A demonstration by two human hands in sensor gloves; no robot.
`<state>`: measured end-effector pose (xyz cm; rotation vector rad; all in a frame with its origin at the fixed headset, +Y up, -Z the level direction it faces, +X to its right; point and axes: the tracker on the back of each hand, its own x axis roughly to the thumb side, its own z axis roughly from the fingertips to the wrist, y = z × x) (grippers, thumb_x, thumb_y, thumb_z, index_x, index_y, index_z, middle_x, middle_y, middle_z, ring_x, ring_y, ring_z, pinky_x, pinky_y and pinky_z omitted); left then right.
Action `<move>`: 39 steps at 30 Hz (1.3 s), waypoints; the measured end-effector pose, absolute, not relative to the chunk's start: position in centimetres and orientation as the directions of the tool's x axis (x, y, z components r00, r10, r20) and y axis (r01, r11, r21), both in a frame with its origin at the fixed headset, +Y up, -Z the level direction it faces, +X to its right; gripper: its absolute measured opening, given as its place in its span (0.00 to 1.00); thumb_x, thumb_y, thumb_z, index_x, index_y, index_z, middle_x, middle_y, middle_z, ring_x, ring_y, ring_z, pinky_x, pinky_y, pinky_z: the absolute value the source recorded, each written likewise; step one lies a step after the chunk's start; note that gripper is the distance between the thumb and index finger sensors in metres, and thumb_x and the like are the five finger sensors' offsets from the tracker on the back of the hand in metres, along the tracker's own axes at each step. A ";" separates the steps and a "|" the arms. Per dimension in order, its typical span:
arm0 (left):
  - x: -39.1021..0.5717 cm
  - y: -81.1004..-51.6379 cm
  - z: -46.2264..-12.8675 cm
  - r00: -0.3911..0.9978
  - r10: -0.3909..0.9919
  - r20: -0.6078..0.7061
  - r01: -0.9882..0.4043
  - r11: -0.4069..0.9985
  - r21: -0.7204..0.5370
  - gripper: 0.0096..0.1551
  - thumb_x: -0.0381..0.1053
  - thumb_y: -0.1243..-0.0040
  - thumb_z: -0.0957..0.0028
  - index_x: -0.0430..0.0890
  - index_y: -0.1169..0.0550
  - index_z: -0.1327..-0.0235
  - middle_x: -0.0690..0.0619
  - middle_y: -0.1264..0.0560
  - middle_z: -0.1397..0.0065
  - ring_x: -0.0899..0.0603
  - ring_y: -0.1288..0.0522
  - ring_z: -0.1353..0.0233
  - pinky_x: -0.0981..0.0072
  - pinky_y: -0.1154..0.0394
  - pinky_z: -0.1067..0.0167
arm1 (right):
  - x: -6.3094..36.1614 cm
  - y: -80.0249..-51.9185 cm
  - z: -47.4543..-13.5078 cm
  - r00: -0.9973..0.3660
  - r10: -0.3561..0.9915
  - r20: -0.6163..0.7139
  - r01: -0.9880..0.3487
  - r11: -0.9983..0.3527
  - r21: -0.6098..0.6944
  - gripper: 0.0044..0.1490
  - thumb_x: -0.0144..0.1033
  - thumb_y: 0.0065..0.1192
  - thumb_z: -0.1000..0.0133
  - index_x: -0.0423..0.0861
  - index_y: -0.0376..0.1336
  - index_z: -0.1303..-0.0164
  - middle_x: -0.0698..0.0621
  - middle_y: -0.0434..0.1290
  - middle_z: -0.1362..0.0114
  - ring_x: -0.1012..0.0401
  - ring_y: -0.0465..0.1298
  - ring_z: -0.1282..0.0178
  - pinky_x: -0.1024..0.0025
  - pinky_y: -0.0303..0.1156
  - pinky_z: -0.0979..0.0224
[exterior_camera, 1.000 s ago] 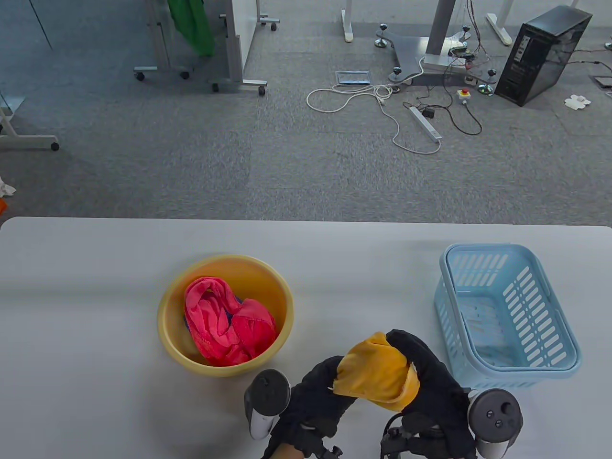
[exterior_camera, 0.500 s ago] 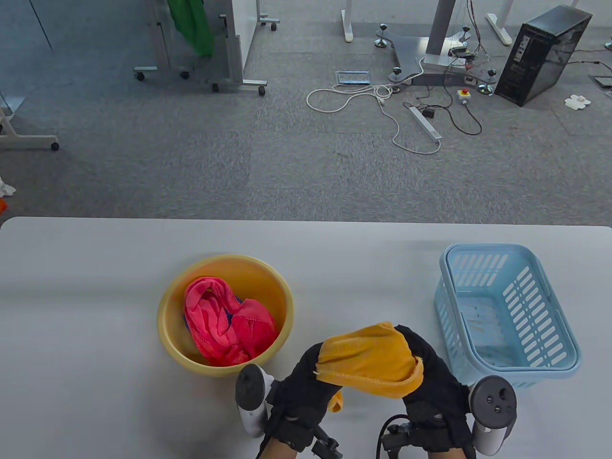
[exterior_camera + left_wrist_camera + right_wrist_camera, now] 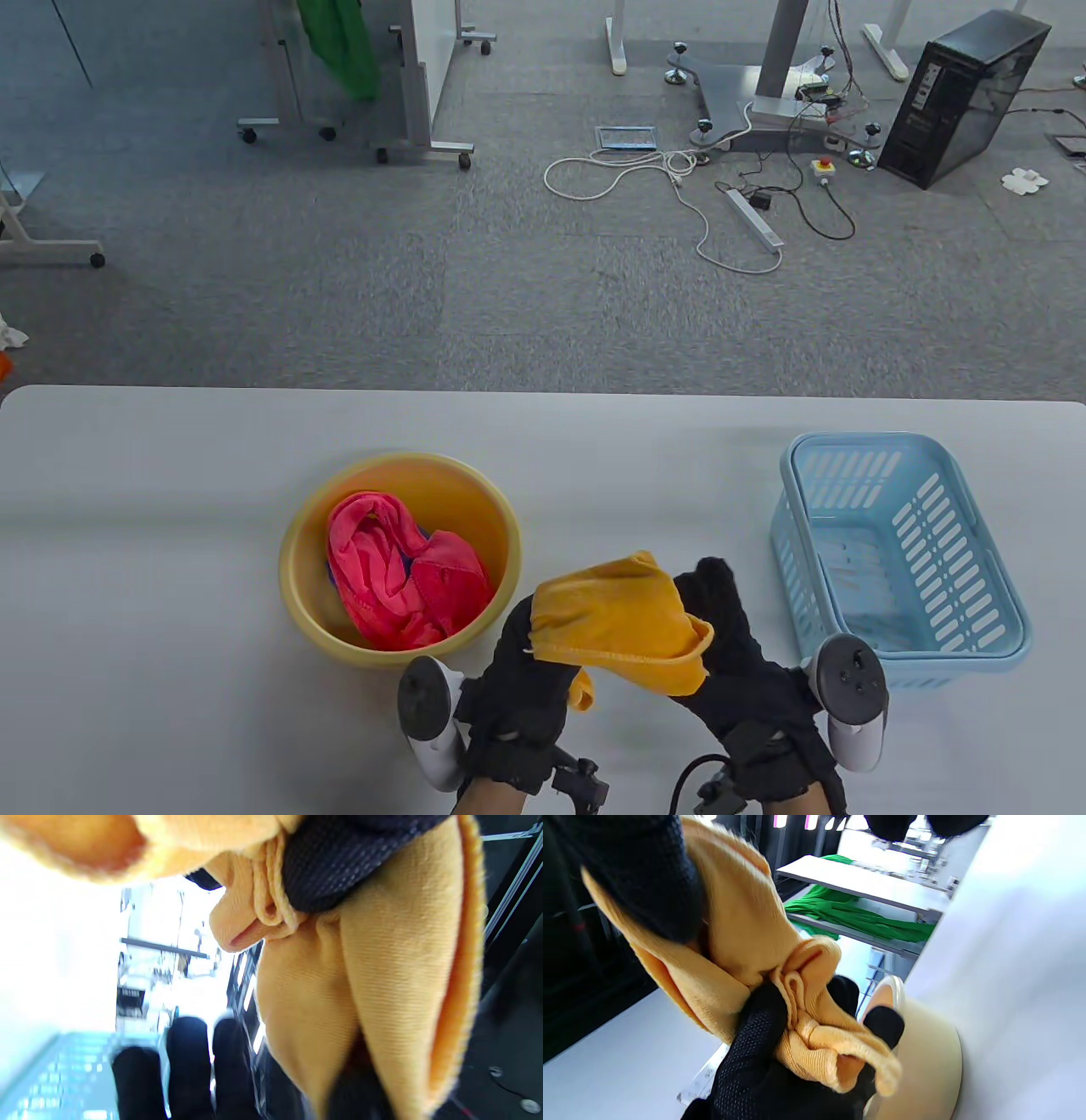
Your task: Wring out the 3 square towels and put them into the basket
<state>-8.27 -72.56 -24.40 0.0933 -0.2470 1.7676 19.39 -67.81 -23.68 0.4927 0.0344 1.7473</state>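
step: wring yellow towel (image 3: 615, 615) | place: above desk (image 3: 170, 509), between bowl (image 3: 305, 543) and basket (image 3: 904, 552) | left hand (image 3: 522, 679) and right hand (image 3: 738, 662): both grip it | advice: twist opposite ways, hold firmly, then carry to basket | pink towel (image 3: 399, 577) waits in bowl

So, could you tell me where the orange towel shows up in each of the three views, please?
Table view: orange towel at bottom centre, held between both gloved hands, above the table between the yellow basin and the blue basket.
Left wrist view: fills the top and right.
Right wrist view: upper left to centre.
Shared landmark: the yellow basin, also at the right wrist view's lower right.
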 end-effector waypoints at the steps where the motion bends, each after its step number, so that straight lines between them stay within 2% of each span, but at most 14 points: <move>1: -8.4 -72.4 -24.3 -0.196 0.959 0.205 -0.979 -0.178 -0.102 0.33 0.49 0.28 0.43 0.50 0.31 0.26 0.47 0.27 0.30 0.35 0.30 0.26 0.26 0.42 0.31 | 19.7 -67.4 -23.6 -0.142 0.932 0.332 -0.909 -0.256 0.329 0.87 0.57 0.82 0.47 0.48 0.15 0.20 0.30 0.21 0.17 0.27 0.32 0.19 0.22 0.39 0.21; 3: -8.7 -72.4 -24.2 -0.114 0.968 0.225 -0.993 -0.102 -0.065 0.33 0.48 0.29 0.43 0.50 0.31 0.26 0.47 0.27 0.30 0.35 0.31 0.26 0.26 0.42 0.31 | 19.9 -66.7 -23.2 -0.130 0.930 0.343 -0.901 -0.256 0.351 0.89 0.56 0.83 0.49 0.50 0.14 0.21 0.31 0.17 0.18 0.27 0.27 0.20 0.22 0.35 0.21; 7: -8.6 -72.1 -24.2 0.004 0.968 0.251 -0.999 0.016 -0.045 0.33 0.47 0.28 0.44 0.50 0.30 0.27 0.46 0.28 0.29 0.33 0.32 0.25 0.25 0.43 0.31 | 18.7 -65.8 -22.5 -0.207 0.885 0.417 -0.893 -0.345 0.288 0.88 0.59 0.82 0.49 0.50 0.16 0.19 0.31 0.15 0.20 0.28 0.24 0.22 0.23 0.33 0.22; 9: -8.3 -72.1 -24.2 0.000 0.964 0.266 -0.996 0.023 -0.082 0.33 0.47 0.28 0.44 0.50 0.29 0.27 0.46 0.28 0.28 0.33 0.33 0.24 0.25 0.43 0.31 | 18.0 -65.7 -22.4 -0.237 0.871 0.430 -0.893 -0.370 0.256 0.86 0.61 0.81 0.49 0.49 0.18 0.18 0.31 0.15 0.20 0.28 0.23 0.22 0.23 0.33 0.22; 13: -7.8 -72.3 -24.3 -0.030 0.969 0.245 -0.991 0.002 -0.132 0.33 0.46 0.27 0.44 0.49 0.29 0.27 0.44 0.33 0.23 0.31 0.37 0.21 0.24 0.45 0.31 | 16.8 -66.4 -22.6 -0.387 0.827 0.408 -0.845 -0.495 0.203 0.85 0.62 0.80 0.49 0.47 0.20 0.16 0.31 0.17 0.19 0.27 0.25 0.22 0.23 0.34 0.22; 16: -7.7 -72.5 -24.3 -0.064 0.968 0.244 -0.990 -0.031 -0.140 0.34 0.48 0.28 0.44 0.49 0.30 0.26 0.43 0.41 0.17 0.31 0.42 0.18 0.25 0.46 0.30 | 16.6 -67.0 -22.9 -0.430 0.832 0.350 -0.830 -0.517 0.209 0.85 0.62 0.80 0.48 0.46 0.20 0.16 0.30 0.23 0.16 0.26 0.30 0.20 0.21 0.35 0.24; 21: -7.9 -72.7 -24.5 -0.156 0.965 0.213 -0.979 -0.122 -0.166 0.34 0.49 0.29 0.43 0.49 0.31 0.26 0.43 0.46 0.16 0.31 0.46 0.17 0.25 0.47 0.30 | 15.7 -68.0 -23.3 -0.387 0.878 0.281 -0.842 -0.461 0.281 0.81 0.60 0.80 0.47 0.46 0.25 0.14 0.30 0.31 0.13 0.26 0.36 0.18 0.21 0.39 0.23; 24: -7.7 -72.9 -24.6 -0.201 0.959 0.199 -0.968 -0.164 -0.191 0.35 0.50 0.30 0.43 0.49 0.32 0.25 0.43 0.47 0.15 0.31 0.46 0.17 0.25 0.47 0.29 | 15.4 -68.6 -23.5 -0.368 0.893 0.258 -0.831 -0.440 0.341 0.76 0.59 0.78 0.45 0.42 0.30 0.12 0.29 0.33 0.13 0.26 0.37 0.18 0.21 0.39 0.23; 29: -7.2 -72.9 -24.8 -0.304 0.935 0.180 -0.929 -0.250 -0.274 0.35 0.51 0.31 0.41 0.51 0.35 0.23 0.44 0.45 0.16 0.32 0.45 0.16 0.25 0.47 0.29 | 14.7 -69.4 -23.8 -0.287 0.932 0.222 -0.845 -0.355 0.399 0.74 0.58 0.79 0.46 0.42 0.32 0.12 0.28 0.33 0.13 0.26 0.38 0.18 0.21 0.40 0.23; 33: -6.7 -73.2 -24.9 -0.371 0.918 0.144 -0.890 -0.306 -0.339 0.36 0.52 0.33 0.39 0.53 0.37 0.21 0.44 0.48 0.14 0.31 0.47 0.15 0.24 0.48 0.29 | 14.1 -69.8 -23.9 -0.252 0.934 0.255 -0.833 -0.343 0.433 0.78 0.58 0.81 0.48 0.42 0.30 0.13 0.29 0.32 0.13 0.26 0.38 0.18 0.21 0.41 0.22; 35: -6.4 -73.3 -24.9 -0.400 0.911 0.105 -0.861 -0.333 -0.385 0.37 0.54 0.34 0.39 0.55 0.39 0.19 0.43 0.49 0.13 0.30 0.52 0.14 0.23 0.51 0.29 | 13.8 -70.0 -23.9 -0.221 0.936 0.275 -0.836 -0.327 0.441 0.80 0.57 0.82 0.48 0.44 0.28 0.14 0.31 0.30 0.13 0.26 0.37 0.17 0.22 0.40 0.22; 39: -5.6 -73.3 -24.9 -0.407 0.911 0.064 -0.814 -0.330 -0.479 0.44 0.58 0.39 0.36 0.61 0.49 0.14 0.44 0.55 0.12 0.29 0.60 0.13 0.23 0.56 0.29 | 13.2 -70.2 -23.9 -0.219 0.937 0.274 -0.827 -0.327 0.456 0.84 0.55 0.84 0.50 0.46 0.22 0.17 0.32 0.27 0.14 0.26 0.36 0.18 0.22 0.41 0.22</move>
